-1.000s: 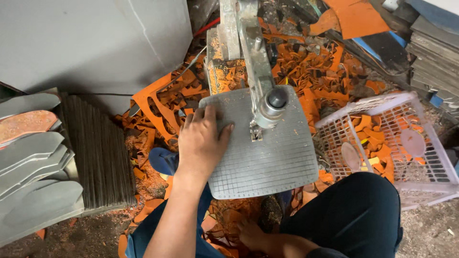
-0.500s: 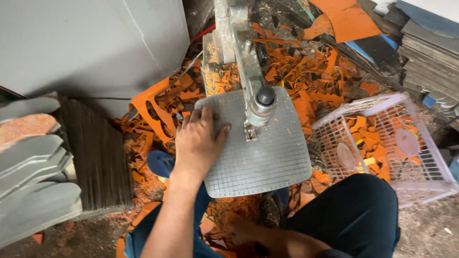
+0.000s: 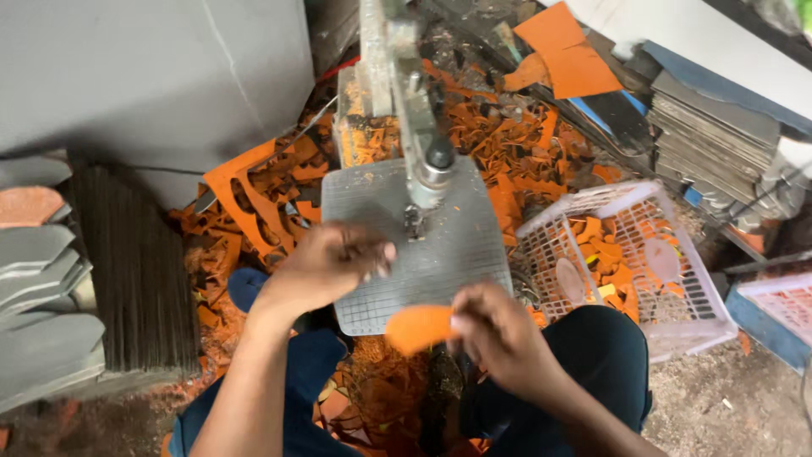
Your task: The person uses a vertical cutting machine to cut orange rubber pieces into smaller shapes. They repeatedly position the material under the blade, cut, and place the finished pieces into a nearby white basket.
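Orange flat piece (image 3: 420,327), rounded, pinched in right hand (image 3: 499,338) grip; left hand (image 3: 326,267) loosely curled, empty

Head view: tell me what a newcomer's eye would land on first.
Orange scraps litter the floor behind a grey gridded plate at centre, where a metal machine arm comes down. The right hand holds an orange piece at the plate's near edge; the left hand rests on the plate's left side. A white basket of orange bits sits to the right, and stacked grey pieces lie at far left.
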### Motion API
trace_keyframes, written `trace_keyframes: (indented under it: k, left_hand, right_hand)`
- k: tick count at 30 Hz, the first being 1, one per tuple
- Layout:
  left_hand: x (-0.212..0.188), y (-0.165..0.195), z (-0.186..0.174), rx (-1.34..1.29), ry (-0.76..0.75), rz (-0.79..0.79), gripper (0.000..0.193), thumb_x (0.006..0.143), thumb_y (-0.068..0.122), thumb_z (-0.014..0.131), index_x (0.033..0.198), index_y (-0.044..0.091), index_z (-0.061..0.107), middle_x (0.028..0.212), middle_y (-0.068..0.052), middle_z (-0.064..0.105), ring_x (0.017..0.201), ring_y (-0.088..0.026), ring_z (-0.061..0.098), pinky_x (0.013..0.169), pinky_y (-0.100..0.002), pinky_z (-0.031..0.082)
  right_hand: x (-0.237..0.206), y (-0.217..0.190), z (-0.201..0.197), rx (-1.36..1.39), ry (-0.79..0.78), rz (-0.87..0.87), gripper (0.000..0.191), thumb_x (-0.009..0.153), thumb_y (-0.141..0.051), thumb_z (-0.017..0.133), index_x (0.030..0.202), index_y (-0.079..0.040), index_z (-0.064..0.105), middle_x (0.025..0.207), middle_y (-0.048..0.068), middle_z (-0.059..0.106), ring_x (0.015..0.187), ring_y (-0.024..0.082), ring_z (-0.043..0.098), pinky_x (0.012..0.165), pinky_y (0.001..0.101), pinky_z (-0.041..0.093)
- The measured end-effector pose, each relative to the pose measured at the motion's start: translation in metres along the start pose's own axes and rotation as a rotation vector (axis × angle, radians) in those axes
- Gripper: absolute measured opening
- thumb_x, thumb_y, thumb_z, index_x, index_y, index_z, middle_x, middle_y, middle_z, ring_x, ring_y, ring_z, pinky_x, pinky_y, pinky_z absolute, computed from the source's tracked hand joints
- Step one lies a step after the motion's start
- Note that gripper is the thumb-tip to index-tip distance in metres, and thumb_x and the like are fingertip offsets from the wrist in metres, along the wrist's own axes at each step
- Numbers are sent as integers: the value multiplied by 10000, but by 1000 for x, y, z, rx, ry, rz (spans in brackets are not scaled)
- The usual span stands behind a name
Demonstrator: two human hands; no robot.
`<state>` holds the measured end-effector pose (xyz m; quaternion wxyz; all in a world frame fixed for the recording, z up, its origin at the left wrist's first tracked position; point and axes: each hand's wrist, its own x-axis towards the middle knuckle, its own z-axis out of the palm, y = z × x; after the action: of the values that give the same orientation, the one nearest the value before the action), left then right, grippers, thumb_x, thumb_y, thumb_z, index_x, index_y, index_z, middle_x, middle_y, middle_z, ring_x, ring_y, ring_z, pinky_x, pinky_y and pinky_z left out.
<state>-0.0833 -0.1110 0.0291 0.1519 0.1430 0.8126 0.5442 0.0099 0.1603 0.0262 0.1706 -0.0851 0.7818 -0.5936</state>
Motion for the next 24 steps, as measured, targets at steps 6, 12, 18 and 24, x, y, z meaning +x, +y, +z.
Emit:
trace_keyframes:
  k: [6,12,18,24]
  left_hand:
    - [-10,-2,9,-358,-296,59,211,978,222,707,942,25,774,750,-66,689,694,-129,687,655,-303,643]
    - [-6,-3,10,-187,-163,144,124,821,89,811,936,42,802,836,-61,799,736,-144,748,667,-297,625]
    - [-11,3,13,79,10,185,140,789,46,804,928,46,784,872,-64,783,747,-134,775,697,-286,635]
    - [-14,11,13,215,95,216,154,763,52,815,909,34,771,846,-96,739,754,-207,750,699,-326,590]
  right_hand:
    - [18,11,-1,147,174,-120,93,1006,-48,570,1085,-17,533,855,75,640,695,93,619,584,244,494]
    - [28,5,-12,-534,206,-530,147,886,-29,726,962,-51,602,1095,88,701,964,193,686,830,309,543]
    - [28,-11,-10,-724,136,-530,308,794,-145,801,1047,-74,642,1268,91,640,1233,327,557,1055,465,433]
    - [27,-15,-19,-791,95,-519,464,767,-261,838,1168,-74,699,1218,114,602,1196,350,533,1031,476,429]
